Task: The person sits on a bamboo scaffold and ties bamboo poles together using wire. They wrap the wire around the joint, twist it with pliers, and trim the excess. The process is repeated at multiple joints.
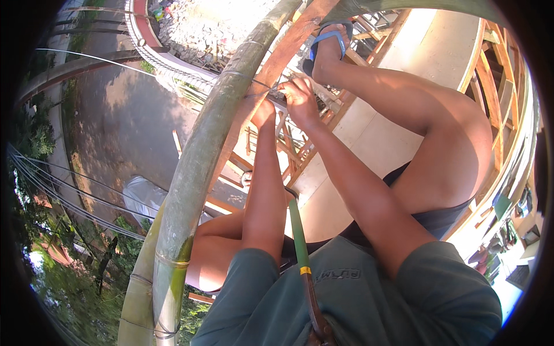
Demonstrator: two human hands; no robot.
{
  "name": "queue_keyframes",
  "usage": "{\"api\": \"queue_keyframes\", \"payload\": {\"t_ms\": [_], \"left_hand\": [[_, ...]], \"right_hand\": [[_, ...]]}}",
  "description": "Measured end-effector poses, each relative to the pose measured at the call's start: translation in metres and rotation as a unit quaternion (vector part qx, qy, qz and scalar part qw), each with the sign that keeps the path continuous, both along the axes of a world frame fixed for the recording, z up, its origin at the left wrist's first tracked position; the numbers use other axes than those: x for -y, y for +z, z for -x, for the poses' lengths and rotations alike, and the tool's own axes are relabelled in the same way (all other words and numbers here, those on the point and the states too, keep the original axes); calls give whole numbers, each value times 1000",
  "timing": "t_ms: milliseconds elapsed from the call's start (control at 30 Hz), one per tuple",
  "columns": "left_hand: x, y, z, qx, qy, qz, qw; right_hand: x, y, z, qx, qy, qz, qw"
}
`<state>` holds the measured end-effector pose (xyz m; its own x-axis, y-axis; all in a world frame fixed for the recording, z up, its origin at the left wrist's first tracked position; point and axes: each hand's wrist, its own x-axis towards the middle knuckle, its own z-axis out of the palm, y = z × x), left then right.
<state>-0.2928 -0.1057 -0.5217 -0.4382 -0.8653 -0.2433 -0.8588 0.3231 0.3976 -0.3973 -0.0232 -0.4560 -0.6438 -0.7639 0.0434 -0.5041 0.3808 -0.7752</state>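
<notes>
A thick green bamboo pole [199, 144] slants up across the view, with a reddish-brown wooden plank [288, 47] lying against its right side. Thin tie wire [258, 90] runs round the pole and over the plank where they meet. My right hand [301, 104] is closed at the plank's right edge, its fingertips pinching the wire's end; something small and dark there is too shaded to name. Just below, my left hand [264, 113] reaches to the plank's edge, its fingers hidden behind the wood. A long green and brown bar with a yellow band [300, 242] lies before my shirt.
I sit high up, my sandalled foot [330, 43] by the pale boards [358, 127] on the right. Wooden framing [502, 86] stands beyond them. Far below on the left are a paved road [127, 121] and a covered grey vehicle [144, 196]. Overhead cables [75, 193] cross the left side.
</notes>
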Motion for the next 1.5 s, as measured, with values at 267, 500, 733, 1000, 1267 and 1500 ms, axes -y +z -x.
{"api": "queue_keyframes", "payload": {"t_ms": [267,500,733,1000,1267,1500], "left_hand": [[-15,23,-3,-106,10,46,993],[-17,20,-3,-35,22,-43,998],[4,76,7,-144,-44,-206,967],[0,90,6,-152,23,-226,962],[-5,71,3,-330,154,-388,846],[-22,99,24,-502,292,-488,652]], "right_hand": [[41,-46,20,-104,91,9,990],[28,-23,9,-150,103,9,983],[2,-5,-1,-124,81,-18,989],[-29,34,-18,111,106,-193,969],[-24,67,-10,165,278,-338,884],[-22,42,10,400,225,-287,841]]}}
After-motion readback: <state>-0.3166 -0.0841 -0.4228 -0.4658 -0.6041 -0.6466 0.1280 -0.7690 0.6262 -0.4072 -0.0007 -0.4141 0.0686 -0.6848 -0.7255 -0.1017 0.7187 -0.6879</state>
